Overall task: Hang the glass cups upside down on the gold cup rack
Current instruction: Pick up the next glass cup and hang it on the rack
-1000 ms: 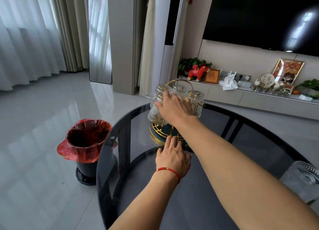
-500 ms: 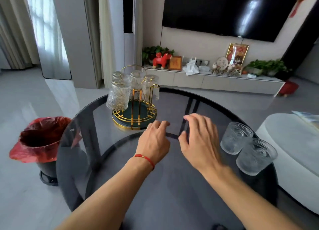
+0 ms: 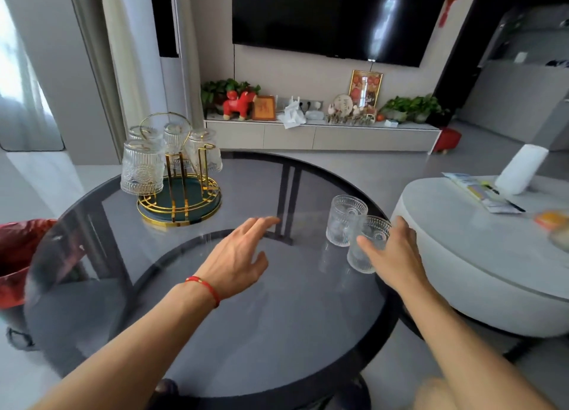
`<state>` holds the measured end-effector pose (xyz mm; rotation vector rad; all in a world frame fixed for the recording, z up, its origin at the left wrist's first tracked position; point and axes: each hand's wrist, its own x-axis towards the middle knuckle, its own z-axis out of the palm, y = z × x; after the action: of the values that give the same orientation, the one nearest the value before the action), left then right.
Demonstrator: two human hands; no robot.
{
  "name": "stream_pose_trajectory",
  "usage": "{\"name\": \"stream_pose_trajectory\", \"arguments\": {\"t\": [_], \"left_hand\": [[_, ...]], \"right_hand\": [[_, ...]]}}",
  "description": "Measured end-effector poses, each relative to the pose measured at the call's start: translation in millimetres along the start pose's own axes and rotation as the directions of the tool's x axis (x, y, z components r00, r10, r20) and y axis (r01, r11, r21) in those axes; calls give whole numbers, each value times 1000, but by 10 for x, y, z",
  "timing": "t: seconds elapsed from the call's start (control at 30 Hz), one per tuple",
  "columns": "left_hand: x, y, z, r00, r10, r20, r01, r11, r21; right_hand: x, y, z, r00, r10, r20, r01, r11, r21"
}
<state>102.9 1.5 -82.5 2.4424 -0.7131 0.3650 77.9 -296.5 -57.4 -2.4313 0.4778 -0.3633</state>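
Observation:
The gold cup rack (image 3: 181,194) stands at the far left of the dark round glass table (image 3: 215,332), with several ribbed glass cups hanging upside down on it; the nearest hung cup (image 3: 142,171) is at its left. Two more glass cups stand upright near the table's right edge. My right hand (image 3: 392,255) wraps around the nearer cup (image 3: 368,240), thumb on its left side. The farther cup (image 3: 345,220) stands just behind it, touching or nearly so. My left hand (image 3: 238,260) hovers open over the table's middle, a red string on its wrist.
A bin lined with a red bag (image 3: 18,255) stands on the floor left of the table. A white round table (image 3: 480,255) sits close on the right, carrying a paper roll (image 3: 522,169) and papers. A TV shelf runs along the far wall.
My right hand left the rack, crossed to the right and closed around the nearer upright cup. My left hand came off the rack's base toward the table's middle. The view swung right.

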Motion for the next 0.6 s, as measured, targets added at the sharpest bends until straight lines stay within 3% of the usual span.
{"name": "stream_pose_trajectory", "arguments": {"t": [0.2,0.33,0.47,0.6], "left_hand": [[43,210,49,1000,-29,-1,29,995,-93],[2,423,138,991,-52,124,74,980,-182],[1,544,135,948,-159,275,270,860,-433],[26,445,-43,920,-290,264,391,731,-559]], "right_hand": [[16,33,-131,999,32,32,-36,990,135],[-209,-70,-200,975,-142,172,120,984,133],[-392,-348,6,873,-360,328,301,929,218],[-384,-587,245,805,-424,415,220,862,456]]}}
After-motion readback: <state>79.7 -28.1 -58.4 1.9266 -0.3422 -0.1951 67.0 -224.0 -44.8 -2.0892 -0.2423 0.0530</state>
